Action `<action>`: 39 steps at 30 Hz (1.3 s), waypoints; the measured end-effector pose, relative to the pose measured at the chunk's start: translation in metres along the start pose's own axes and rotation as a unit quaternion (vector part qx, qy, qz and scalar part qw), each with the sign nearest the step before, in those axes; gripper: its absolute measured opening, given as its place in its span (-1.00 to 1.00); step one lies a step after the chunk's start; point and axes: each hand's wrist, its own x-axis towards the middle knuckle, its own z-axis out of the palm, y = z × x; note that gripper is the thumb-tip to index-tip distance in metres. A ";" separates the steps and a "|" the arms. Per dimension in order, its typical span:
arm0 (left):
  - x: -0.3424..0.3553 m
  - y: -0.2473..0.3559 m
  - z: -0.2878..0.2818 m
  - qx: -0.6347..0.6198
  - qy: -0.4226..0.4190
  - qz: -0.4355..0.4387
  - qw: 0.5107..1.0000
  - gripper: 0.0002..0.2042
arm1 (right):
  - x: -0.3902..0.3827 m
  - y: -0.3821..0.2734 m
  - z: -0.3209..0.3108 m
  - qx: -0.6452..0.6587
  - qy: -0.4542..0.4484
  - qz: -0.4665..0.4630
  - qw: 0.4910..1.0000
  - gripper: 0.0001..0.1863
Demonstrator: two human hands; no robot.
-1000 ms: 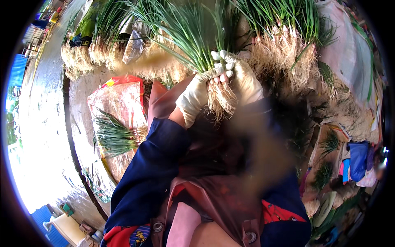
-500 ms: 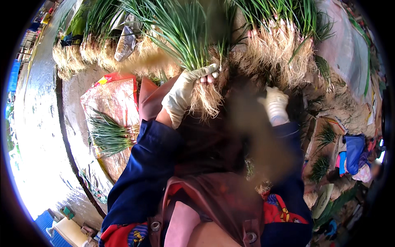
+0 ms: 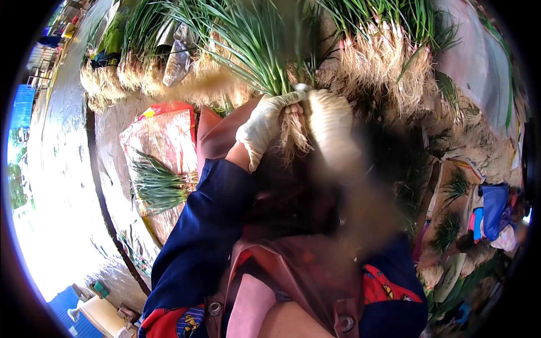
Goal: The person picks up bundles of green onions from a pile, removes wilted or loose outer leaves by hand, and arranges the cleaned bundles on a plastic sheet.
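Observation:
A bunch of spring onions (image 3: 269, 65) stands upright in the middle, long green leaves pointing away and pale stringy roots hanging below the grip. My left hand (image 3: 265, 124), in a cream glove, is closed round its white stems. Close against the bunch on the right is my right hand (image 3: 331, 124), also gloved. Its fingertips reach the stems beside the left fingers, but motion blur hides how they are bent. A brown smear across the picture covers part of the right forearm.
More rooted spring onions (image 3: 389, 62) lie in a thick row at the back right, others (image 3: 135, 73) at the back left. A small bundle (image 3: 160, 183) rests on a red-and-clear plastic sack (image 3: 169, 127) at my left. Pale sheeting (image 3: 473, 73) lies at the far right.
My right hand has moved left and away from me, from apart on the right to the bunch. Fewer roots show below my left hand, which still holds the stems.

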 end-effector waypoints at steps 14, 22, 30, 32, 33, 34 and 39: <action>-0.009 0.002 0.003 0.053 -0.059 0.067 0.995 -0.78 | 0.052 0.020 0.029 0.802 -0.179 0.247 0.513 -0.52; -0.003 -0.004 0.001 0.036 0.010 0.059 0.998 -0.84 | 0.055 0.015 0.031 0.452 -0.021 0.212 0.866 -0.63; 0.007 0.002 0.001 -0.003 -0.005 -0.002 1.000 -0.80 | 0.061 0.025 0.042 0.537 0.025 0.279 0.796 -0.75; 0.007 -0.003 -0.008 -0.083 -0.051 -0.006 0.995 -0.74 | 0.053 0.022 0.026 0.481 0.073 0.330 0.809 -0.77; -0.006 0.001 -0.004 -0.078 -0.075 0.022 0.994 -0.76 | 0.047 0.044 0.016 0.518 0.168 0.386 0.745 -0.84; -0.016 0.003 -0.003 -0.011 -0.090 0.020 0.996 -0.77 | 0.040 0.090 0.027 0.582 0.219 0.315 0.717 -0.82; -0.014 -0.004 -0.015 -0.084 -0.139 0.062 0.985 -0.81 | -0.047 0.143 0.024 -0.081 -0.362 0.156 0.915 -0.49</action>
